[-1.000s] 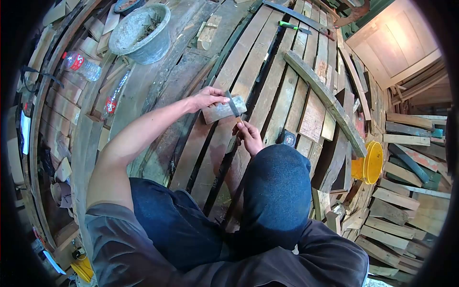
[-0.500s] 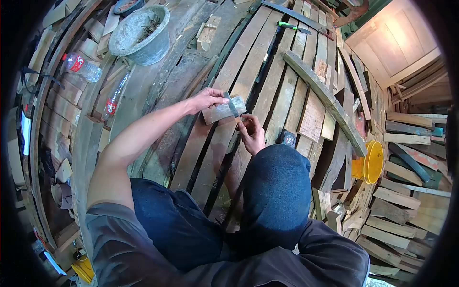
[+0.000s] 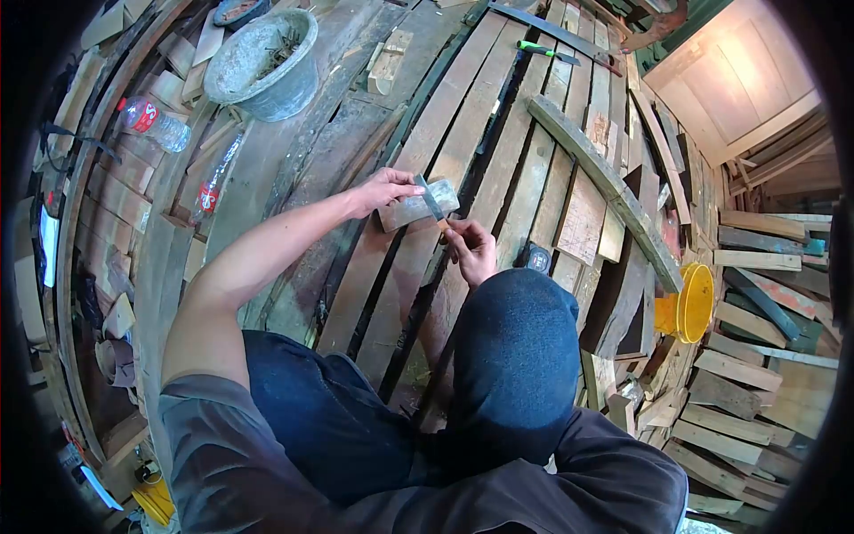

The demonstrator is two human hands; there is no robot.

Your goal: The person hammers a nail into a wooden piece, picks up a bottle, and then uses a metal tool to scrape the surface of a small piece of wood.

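Observation:
A narrow chisel with a flat grey blade and an orange-brown handle lies slantwise over a pale grey stone block. My left hand pinches the blade near its far end, above the block. The handle sits in the curled fingers of my right hand, just off the block's near right side. The block rests on the wooden slats. Whether the blade touches the stone is hard to make out.
A dusty bucket and plastic bottles stand on the left. Right of my hands are a tape measure, a long beam and a yellow bucket. A green-handled tool and a handsaw lie at the far end.
My right hand has shifted very slightly, and a bit more of the chisel's handle shows. My left hand stays on the blade.

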